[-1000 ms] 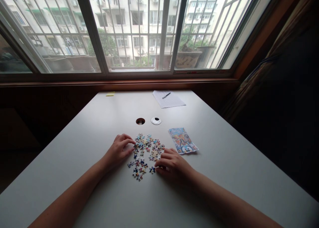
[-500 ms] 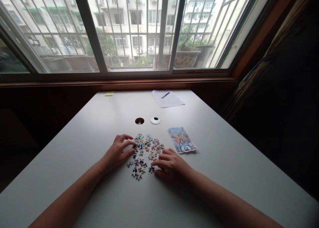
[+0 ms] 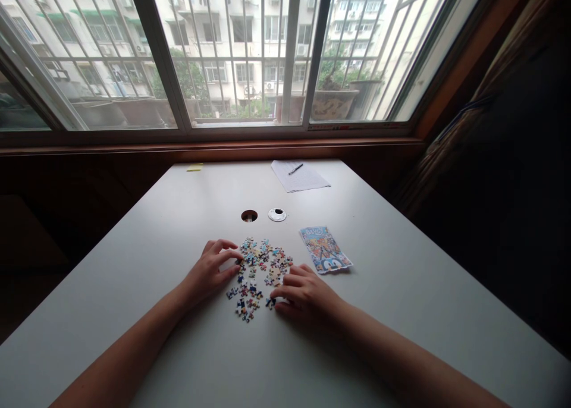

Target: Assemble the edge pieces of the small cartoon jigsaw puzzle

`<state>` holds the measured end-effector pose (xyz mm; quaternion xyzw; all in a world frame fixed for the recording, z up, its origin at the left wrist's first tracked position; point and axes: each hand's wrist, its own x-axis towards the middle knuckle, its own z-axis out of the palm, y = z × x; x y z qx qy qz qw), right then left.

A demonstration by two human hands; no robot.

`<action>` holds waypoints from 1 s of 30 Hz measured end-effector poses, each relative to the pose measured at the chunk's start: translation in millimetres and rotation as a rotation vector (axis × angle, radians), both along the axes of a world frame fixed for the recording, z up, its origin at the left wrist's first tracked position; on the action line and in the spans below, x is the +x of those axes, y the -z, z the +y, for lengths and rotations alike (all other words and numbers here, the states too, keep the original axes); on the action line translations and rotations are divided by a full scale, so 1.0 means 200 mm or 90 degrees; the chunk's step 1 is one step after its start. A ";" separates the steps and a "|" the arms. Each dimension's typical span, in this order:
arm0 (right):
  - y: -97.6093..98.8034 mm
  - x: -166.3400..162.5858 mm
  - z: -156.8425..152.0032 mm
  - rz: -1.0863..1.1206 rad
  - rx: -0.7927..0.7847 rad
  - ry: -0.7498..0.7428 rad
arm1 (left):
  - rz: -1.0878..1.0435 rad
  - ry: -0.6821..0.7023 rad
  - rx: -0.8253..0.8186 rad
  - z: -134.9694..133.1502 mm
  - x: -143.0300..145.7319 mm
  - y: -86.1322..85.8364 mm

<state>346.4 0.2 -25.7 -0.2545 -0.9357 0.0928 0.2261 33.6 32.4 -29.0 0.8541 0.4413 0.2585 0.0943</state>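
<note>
Since a second ago the right hand (image 3: pixel 306 292) has edged toward 9 o'clock; the left hand (image 3: pixel 209 271) is unchanged. The heap of small multicoloured cardboard jigsaw pieces (image 3: pixel 259 271) lies on the pale grey table (image 3: pixel 178 217) between both hands, long axis 12 to 6. Left hand, half curled, touches its 9 o'clock edge; any pinch cannot be told. Right hand, palm down, fingers loose, rests at 4 o'clock, gripping nothing.

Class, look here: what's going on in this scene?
A person has both hands on a heap of jigsaw pieces on a grey table. The left hand touches its left edge, the right hand its near right edge. A colourful printed sheet lies right of the heap; paper and a pen lie farther back.
</note>
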 end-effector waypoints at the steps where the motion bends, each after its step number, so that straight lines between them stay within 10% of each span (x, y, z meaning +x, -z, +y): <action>1: 0.00 0.00 0.00 -0.001 -0.001 -0.001 | 0.000 0.000 0.000 0.00 0.00 0.00; 30: -0.01 0.00 0.00 0.011 -0.002 -0.006 | -0.017 -0.004 -0.001 0.00 0.00 -0.01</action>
